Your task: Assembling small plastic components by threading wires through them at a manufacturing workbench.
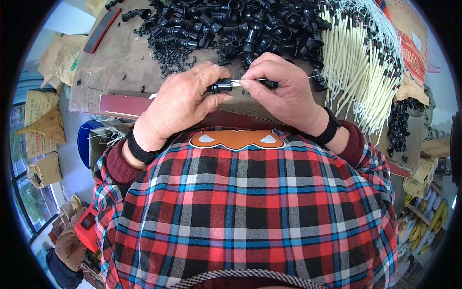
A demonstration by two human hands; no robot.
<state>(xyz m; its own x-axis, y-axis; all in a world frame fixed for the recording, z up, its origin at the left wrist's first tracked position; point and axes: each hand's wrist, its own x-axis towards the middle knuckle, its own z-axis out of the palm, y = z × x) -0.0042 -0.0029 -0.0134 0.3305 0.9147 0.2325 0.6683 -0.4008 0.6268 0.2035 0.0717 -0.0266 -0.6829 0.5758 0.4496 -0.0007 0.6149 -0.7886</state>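
My left hand (180, 94) grips a small black plastic fitting (222, 85) between thumb and fingers, just above the table's near edge. A thin white tube (235, 83) sticks out of the fitting toward the right. At its end, the thumb and forefinger of my right hand (284, 89) are pinched on it. A dark piece (271, 84) shows under the right fingers; how it joins the tube is hidden. Both hands are close together, only the short white length between them.
A heap of black plastic fittings (240, 29) lies beyond my hands, with small black parts (173, 60) beside it. To the right is a bundle of cream tubes (353, 62) with white strings. A black-and-red strip (101, 31) lies far left; a blue bin (85, 139) stands below the table.
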